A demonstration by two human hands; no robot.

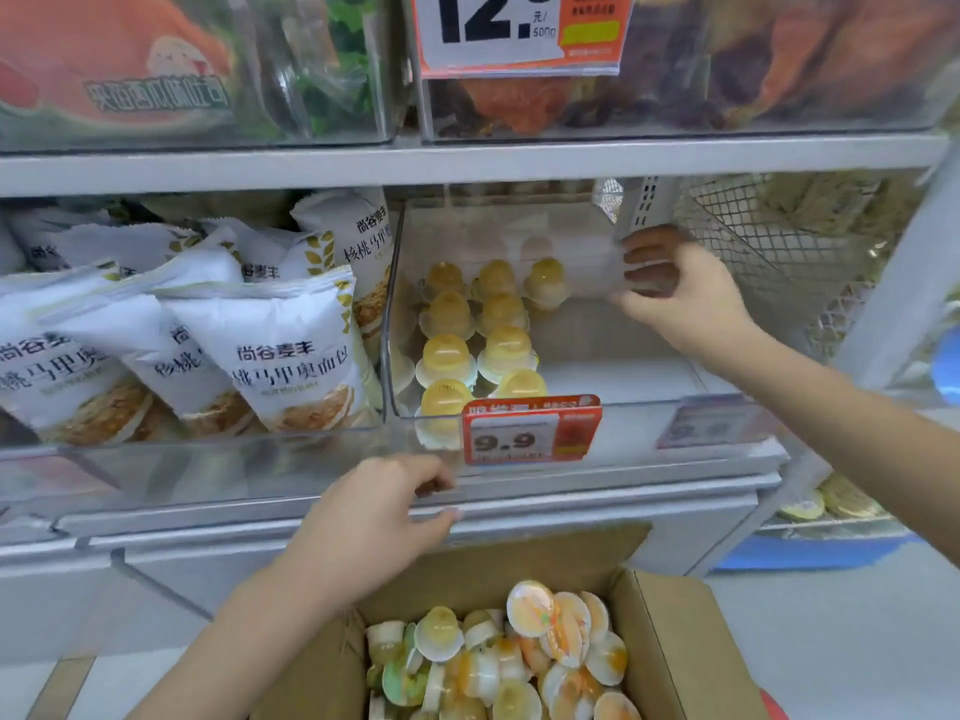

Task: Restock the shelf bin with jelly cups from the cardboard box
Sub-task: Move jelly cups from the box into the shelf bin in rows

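Fingers of right hand [675,288] curl over right wall of clear plastic shelf bin [597,413]; left hand [374,517] pinches its near edge. Small yellow domed jelly cups [519,662] in near brown cardboard box [675,641]: likely light, slick, film lids fragile; grip dome sides.

- Jelly cups [478,330] sit in the shelf bin's [597,418] left part.
- Bread bags [208,330] at its 9 o'clock.
- Cardboard box [670,641] at 6 o'clock, below.

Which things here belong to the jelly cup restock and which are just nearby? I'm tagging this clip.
Job:
shelf bin
jelly cups in bin
cardboard box
boxed jelly cups
left hand
right hand

Nearby:
bread bags
9.9 price tag
mesh basket
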